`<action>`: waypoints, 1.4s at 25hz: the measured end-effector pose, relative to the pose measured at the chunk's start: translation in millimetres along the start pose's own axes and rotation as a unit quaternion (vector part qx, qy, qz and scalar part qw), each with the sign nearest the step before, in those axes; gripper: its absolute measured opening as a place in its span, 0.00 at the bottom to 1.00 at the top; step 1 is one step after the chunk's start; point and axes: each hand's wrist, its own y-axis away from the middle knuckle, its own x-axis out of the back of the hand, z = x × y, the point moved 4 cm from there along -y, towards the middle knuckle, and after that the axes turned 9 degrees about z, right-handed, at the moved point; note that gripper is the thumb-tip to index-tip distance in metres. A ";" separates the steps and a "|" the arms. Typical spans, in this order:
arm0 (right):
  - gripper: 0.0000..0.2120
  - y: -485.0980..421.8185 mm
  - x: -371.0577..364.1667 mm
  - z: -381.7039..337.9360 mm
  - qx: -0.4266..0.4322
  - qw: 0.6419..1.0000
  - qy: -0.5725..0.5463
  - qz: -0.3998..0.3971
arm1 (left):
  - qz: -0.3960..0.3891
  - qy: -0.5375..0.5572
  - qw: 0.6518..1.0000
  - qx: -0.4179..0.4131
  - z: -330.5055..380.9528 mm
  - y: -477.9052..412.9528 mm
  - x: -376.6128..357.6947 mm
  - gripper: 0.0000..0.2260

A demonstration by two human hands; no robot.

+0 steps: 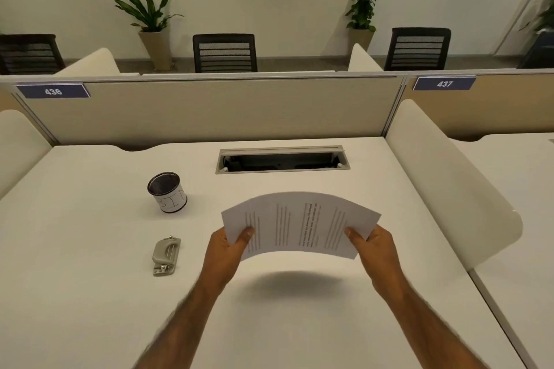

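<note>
Paper sheets [299,225], printed, held in the air above the middle of the white bench [90,263], bowed upward at centre, text lines running sideways to the viewer; their shadow falls on the bench top below. Left grip [224,252] pinches the left short edge, thumb on top, fingers curled beneath. Right grip [374,252] pinches the right short edge the same way. Sheets touch only the two grips. To the left, apart from the paper: a black mesh cup [168,192] standing upright, wrapped in a white label with hand-drawn letters, and nearer the person a grey metal hole punch [166,255] lying flat, near the left forearm but not touching it. Behind the sheets, a cable tray [281,160] set into the bench, lid up, dark inside. Beige partition [209,111] closes the far edge, carrying blue number plates 436 [53,91] and 437 [444,83]. A rounded white side divider [443,189] rises just right of the right grip. Beyond the partition: black chairs [224,52], potted plants [147,9] against the wall.
</note>
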 end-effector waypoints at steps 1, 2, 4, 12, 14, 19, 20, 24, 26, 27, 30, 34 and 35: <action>0.12 -1.7 -0.6 -2.6 0.003 1.000 -0.001 -0.004 | -0.005 0.005 1.000 -0.006 1.7 -2.9 1.2 0.06; 0.12 -2.0 -1.4 -1.8 0.002 1.000 0.002 -0.008 | -0.011 0.007 1.000 -0.001 0.5 -3.3 1.1 0.06; 0.13 2.1 -4.9 5.0 -0.003 1.000 0.011 -0.015 | -0.024 0.008 0.999 0.029 -9.0 1.8 -3.8 0.07; 0.11 -2.0 -5.5 9.2 -0.002 0.999 0.039 0.004 | -0.015 -0.001 0.999 0.040 -12.7 -1.5 -6.1 0.05; 0.13 -0.4 -8.3 14.8 -0.021 0.999 0.039 -0.006 | -0.018 -0.008 0.998 0.052 -19.4 2.9 -9.1 0.05; 0.14 -7.0 9.9 24.5 -0.100 0.987 0.001 0.123 | 0.012 0.057 0.995 0.079 -9.6 -4.9 -8.2 0.04; 0.22 -2.8 8.7 30.7 -0.142 0.980 -0.041 0.134 | 0.018 0.091 0.992 0.084 -4.3 -5.1 -9.3 0.04; 0.24 20.1 -28.3 36.8 -0.288 0.916 -0.279 -0.023 | 0.001 0.257 0.961 0.106 14.2 5.7 -28.8 0.09; 0.21 19.9 -41.4 19.1 -0.268 0.897 -0.345 -0.071 | -0.025 0.262 0.959 0.108 17.5 16.0 -39.0 0.12; 0.21 16.1 -44.3 9.9 -0.248 0.893 -0.368 -0.075 | -0.035 0.256 0.960 0.106 18.6 18.8 -39.5 0.13; 0.23 2.3 -36.4 -14.3 -0.150 0.925 -0.344 -0.053 | -0.069 0.238 0.964 0.094 23.6 5.8 -19.4 0.14; 0.15 -5.4 -21.5 -34.3 -0.039 0.984 -0.171 -0.031 | -0.161 0.096 0.981 0.043 46.9 -16.7 7.2 0.17; 0.14 -4.7 -23.3 -36.9 -0.027 0.990 -0.134 -0.032 | -0.185 0.072 0.980 0.028 52.0 -16.7 3.0 0.16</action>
